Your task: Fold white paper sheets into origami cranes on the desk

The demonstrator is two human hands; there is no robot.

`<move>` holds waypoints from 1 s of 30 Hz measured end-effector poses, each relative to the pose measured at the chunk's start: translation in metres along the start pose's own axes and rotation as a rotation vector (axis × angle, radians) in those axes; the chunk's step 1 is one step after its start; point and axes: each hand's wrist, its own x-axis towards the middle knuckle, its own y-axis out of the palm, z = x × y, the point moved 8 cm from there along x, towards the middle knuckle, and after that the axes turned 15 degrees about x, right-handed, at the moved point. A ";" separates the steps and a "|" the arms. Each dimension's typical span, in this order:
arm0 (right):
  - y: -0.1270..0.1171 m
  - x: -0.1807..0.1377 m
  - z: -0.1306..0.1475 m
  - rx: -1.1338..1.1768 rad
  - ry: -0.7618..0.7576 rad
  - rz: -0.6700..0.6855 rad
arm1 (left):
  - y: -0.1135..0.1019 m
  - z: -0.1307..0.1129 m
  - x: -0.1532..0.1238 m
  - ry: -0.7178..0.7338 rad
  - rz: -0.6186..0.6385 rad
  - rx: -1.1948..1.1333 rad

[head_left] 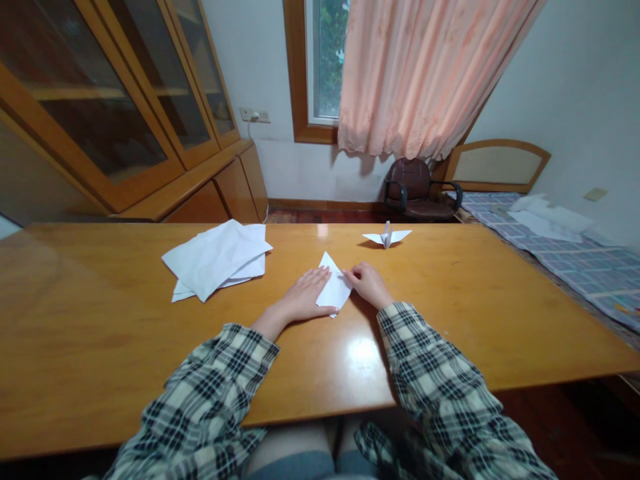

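Note:
A small folded sheet of white paper (334, 291), kite-shaped with its narrow tip pointing away from me, lies flat on the wooden table. My left hand (306, 295) rests on its left side, fingers stretched out and the thumb along the near edge. At the right corner, my right hand (367, 281) has its fingers curled together, pinching or pressing the paper's edge; the exact grip is partly hidden. Beyond my right hand stands a finished paper crane (387, 237) with spread wings.
Several loose white sheets (215, 257) lie in an uneven stack at the left. The wooden table (450, 313) ends at a near edge by my lap. Behind it are a glass-door cabinet (165, 153), an office chair (413, 187) and a bed (555, 227) with papers on it.

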 end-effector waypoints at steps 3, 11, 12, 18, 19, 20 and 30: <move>-0.001 0.001 0.002 0.082 -0.033 0.025 | 0.000 0.000 0.000 0.002 -0.007 -0.008; -0.007 0.000 0.000 0.361 0.072 0.051 | -0.001 0.000 -0.002 0.022 -0.042 -0.012; -0.007 -0.001 0.000 0.425 0.081 0.057 | -0.001 0.000 -0.002 0.024 -0.042 -0.011; 0.001 -0.004 0.003 0.644 0.088 0.234 | 0.000 0.001 -0.002 0.026 -0.044 -0.015; 0.001 -0.005 0.006 0.633 0.071 0.277 | 0.001 0.002 -0.002 0.023 -0.044 -0.017; 0.001 -0.005 0.008 0.605 0.053 0.314 | 0.001 0.002 -0.002 0.021 -0.044 -0.019; -0.006 -0.012 0.009 0.514 0.104 0.465 | 0.003 0.005 -0.002 0.017 -0.042 -0.021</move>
